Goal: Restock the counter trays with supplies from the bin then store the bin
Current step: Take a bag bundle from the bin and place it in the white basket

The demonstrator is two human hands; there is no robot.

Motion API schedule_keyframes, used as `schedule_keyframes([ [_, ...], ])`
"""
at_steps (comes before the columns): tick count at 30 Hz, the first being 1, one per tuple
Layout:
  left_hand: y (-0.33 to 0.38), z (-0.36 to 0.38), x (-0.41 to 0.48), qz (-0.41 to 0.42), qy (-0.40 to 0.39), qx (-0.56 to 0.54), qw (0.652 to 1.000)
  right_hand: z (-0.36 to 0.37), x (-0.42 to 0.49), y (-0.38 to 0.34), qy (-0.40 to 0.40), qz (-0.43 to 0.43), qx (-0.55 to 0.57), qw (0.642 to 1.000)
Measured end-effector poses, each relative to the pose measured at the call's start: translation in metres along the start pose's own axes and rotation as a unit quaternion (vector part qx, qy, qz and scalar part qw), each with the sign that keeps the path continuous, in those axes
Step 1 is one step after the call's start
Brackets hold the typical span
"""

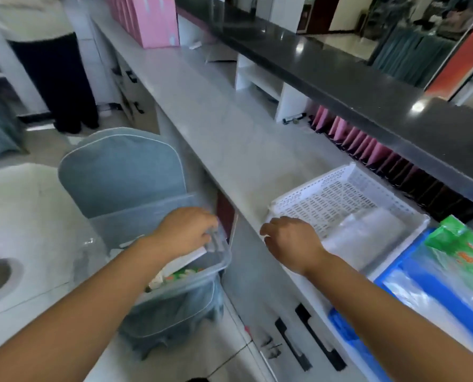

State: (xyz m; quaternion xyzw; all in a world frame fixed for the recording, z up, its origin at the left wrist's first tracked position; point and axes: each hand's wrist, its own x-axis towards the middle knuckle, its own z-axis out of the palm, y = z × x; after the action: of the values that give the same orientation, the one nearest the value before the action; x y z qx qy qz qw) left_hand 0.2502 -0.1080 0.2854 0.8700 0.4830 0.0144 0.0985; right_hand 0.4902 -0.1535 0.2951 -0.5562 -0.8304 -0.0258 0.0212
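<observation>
The clear bin [216, 268], with packets inside, sits on a chair [119, 166] beside the counter [230, 139]. The left hand [185, 230] curls at its far rim; what it grips I cannot tell. The right hand [290, 241] hangs loose and holds nothing, near the white tray [340, 177] of clear bags [367, 230].

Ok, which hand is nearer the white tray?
Right. The right hand is at the near corner of the white tray; the left hand grips the rim of the clear bin, further left.
</observation>
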Motion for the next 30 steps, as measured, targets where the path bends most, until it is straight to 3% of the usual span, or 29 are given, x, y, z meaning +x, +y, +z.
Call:
schedule_keyframes([
  [5, -0.112, 0.025, -0.058, -0.104, -0.059, 0.004, 0.993, 0.036, 0.060, -0.079, -0.057, -0.024, 0.014, 0.998],
  [10, -0.181, 0.061, -0.095, -0.206, -0.108, -0.043, 0.972, 0.077, 0.096, -0.123, -0.132, -0.025, 0.043, 0.990],
  [21, -0.245, 0.138, -0.090, -0.306, -0.161, -0.112, 0.932, 0.190, 0.186, -0.136, -0.211, -0.053, 0.140, 0.966],
  [30, -0.276, 0.209, -0.057, -0.366, -0.161, -0.185, 0.898, 0.299, 0.236, -0.143, -0.333, -0.038, 0.156, 0.929],
])
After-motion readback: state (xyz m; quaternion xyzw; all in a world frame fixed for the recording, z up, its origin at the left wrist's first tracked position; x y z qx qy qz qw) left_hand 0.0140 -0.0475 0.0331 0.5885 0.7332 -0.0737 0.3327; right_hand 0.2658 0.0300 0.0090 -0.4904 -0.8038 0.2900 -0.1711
